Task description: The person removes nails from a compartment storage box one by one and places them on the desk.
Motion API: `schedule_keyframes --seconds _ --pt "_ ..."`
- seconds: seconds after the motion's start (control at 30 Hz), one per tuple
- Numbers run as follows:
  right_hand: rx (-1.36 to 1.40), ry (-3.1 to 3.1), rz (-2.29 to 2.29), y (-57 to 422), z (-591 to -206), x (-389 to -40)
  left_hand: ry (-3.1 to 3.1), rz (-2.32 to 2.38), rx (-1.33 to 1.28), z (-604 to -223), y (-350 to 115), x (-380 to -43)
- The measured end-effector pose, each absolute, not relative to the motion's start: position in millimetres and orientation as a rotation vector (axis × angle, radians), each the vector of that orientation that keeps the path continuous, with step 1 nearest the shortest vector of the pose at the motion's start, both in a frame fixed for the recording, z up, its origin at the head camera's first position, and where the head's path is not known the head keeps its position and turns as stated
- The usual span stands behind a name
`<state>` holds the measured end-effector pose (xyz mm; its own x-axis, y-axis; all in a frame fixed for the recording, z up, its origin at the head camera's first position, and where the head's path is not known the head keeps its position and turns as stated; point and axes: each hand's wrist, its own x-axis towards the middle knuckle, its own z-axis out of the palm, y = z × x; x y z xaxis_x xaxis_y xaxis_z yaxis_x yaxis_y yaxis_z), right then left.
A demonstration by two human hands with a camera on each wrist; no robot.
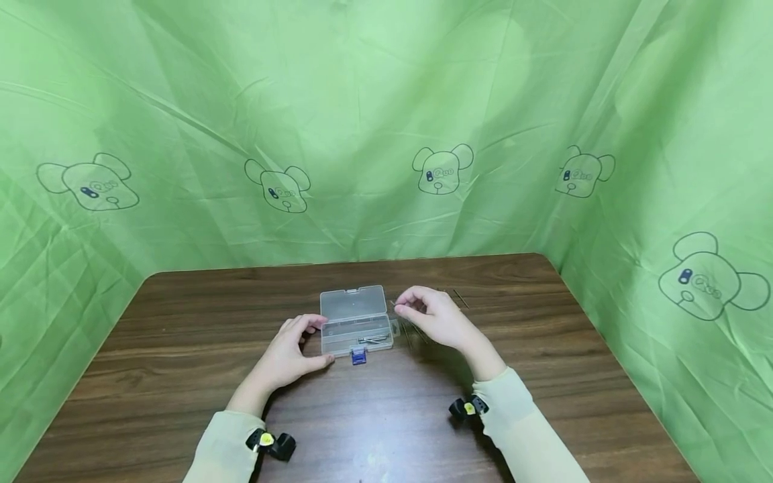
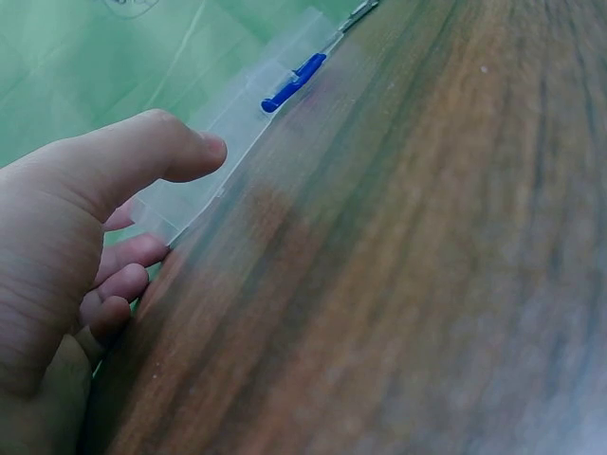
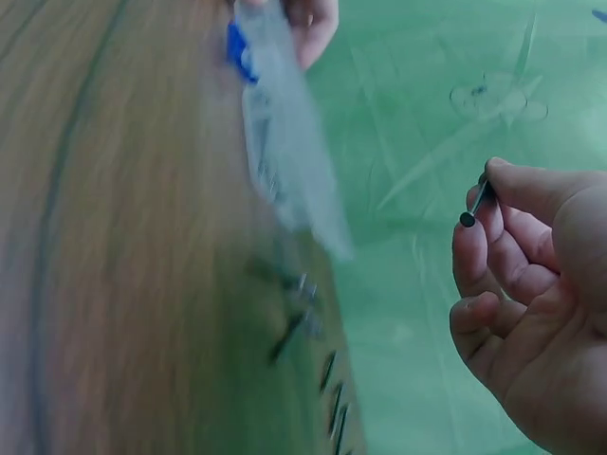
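A clear plastic box (image 1: 338, 344) lies on the table with its lid (image 1: 353, 303) raised at the back and a blue latch (image 1: 359, 356) at the front. Several metal nails (image 1: 374, 340) rest in its front right part. My left hand (image 1: 288, 355) holds the box's left end, thumb at the front corner and fingers along the side. Just right of the box, above the tabletop, my right hand (image 1: 436, 318) pinches one nail (image 3: 481, 197) between thumb and forefinger. Its flat round head shows in the right wrist view.
Several loose nails (image 3: 334, 412) lie on the wooden table (image 1: 181, 362) beside the box, some beyond my right hand. A green cloth (image 1: 362, 100) with printed bear heads hangs behind the table and along both sides.
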<state>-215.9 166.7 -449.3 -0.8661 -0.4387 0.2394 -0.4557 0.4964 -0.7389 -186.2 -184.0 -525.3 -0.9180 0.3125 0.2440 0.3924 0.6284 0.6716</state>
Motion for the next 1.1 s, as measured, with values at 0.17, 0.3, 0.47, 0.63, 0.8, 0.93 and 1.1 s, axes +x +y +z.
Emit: schedule_keyframes --seconds 0.17,0.3,0.47,0.63,0.8,0.93,1.1 --pt "0.683 -2.759 1.336 193.5 -460.0 -215.2 -2.739 -1.170 -0.594 -524.9 -184.1 -186.3" --pt "0.628 -2.833 1.361 209.2 -465.3 -214.2 -2.734 -1.162 -0.601 -526.8 -185.1 -188.0" --pt "0.631 -2.898 1.404 220.1 -473.6 -215.4 -2.724 -1.157 -0.604 -529.9 -185.7 -189.2" --pt "0.612 -2.901 1.391 223.5 -482.1 -218.2 -2.722 -1.153 -0.600 -531.4 -186.0 -189.3" --pt "0.615 -2.910 1.382 224.0 -489.1 -220.5 -2.737 -1.178 -0.591 -530.7 -185.9 -189.0" --pt "0.632 -2.921 1.314 223.4 -491.3 -221.7 -2.735 -1.180 -0.594 -530.2 -186.3 -188.5" --pt "0.611 -2.944 1.216 222.5 -495.5 -224.8 -2.741 -1.175 -0.588 -530.2 -186.0 -188.6"
